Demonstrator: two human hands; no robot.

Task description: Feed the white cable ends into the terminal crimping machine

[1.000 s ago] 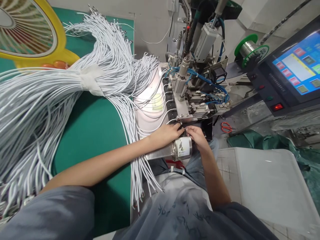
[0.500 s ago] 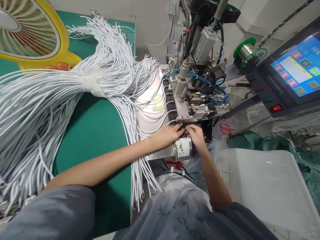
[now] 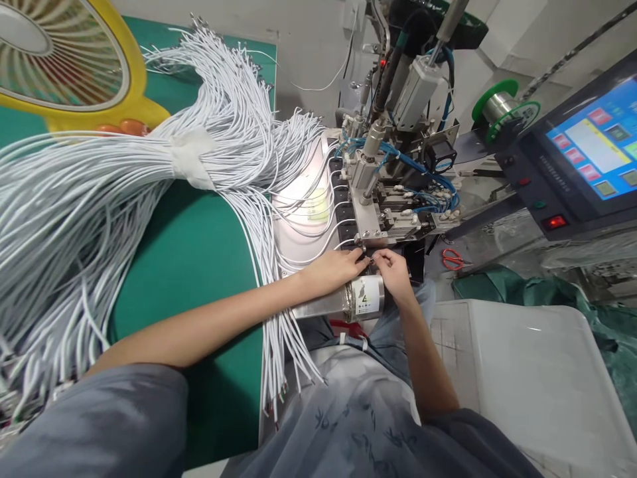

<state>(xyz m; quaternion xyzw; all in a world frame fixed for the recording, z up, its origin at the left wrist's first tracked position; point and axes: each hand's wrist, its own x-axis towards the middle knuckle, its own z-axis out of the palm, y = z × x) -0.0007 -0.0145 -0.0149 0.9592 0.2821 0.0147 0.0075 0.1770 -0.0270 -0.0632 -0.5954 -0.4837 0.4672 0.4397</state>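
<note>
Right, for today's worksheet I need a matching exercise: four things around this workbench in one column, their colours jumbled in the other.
Things:
1. fan rim
2. scissors handles
3. wire bundle
4. spool flanges

Colours:
a. white
b. green
c. yellow
d. red

Pairs: 1-c; 2-d; 3-a; 4-b
</note>
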